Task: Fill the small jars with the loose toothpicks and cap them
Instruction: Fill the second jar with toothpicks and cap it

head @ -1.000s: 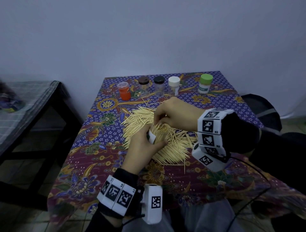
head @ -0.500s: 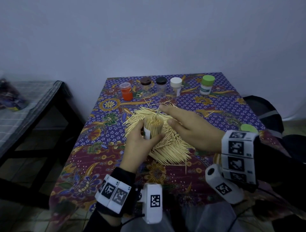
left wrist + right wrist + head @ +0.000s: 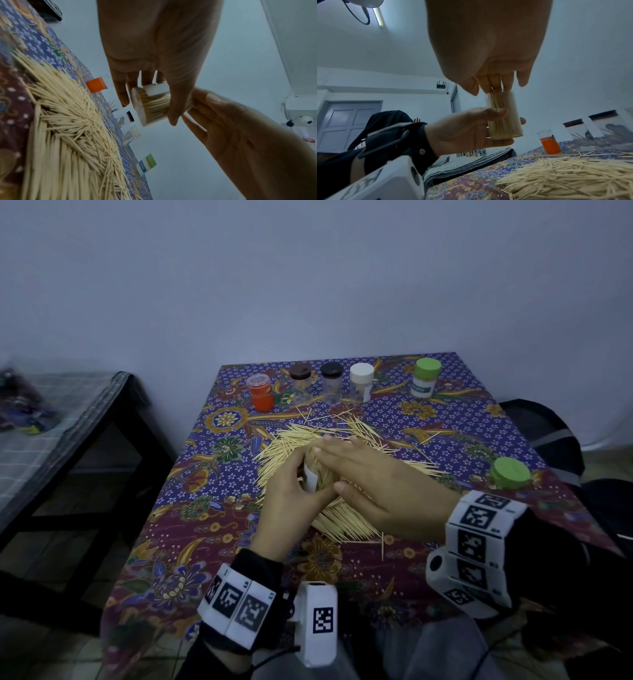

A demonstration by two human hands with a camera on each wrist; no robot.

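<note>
Jar (image 3: 504, 115), packed with toothpicks, stands upright, gripped by left hand (image 3: 291, 501); right hand's (image 3: 383, 491) straight fingers (image 3: 494, 82) press its mouth at 12 o'clock.

Green cap (image 3: 509, 472), floral batik cloth (image 3: 219, 474)

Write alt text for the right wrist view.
A left hand grips a clear jar packed with toothpicks, held upright above the table, while the right hand's fingers press flat on its open top. Below lies a toothpick pile on a floral cloth, with an orange jar behind.
</note>
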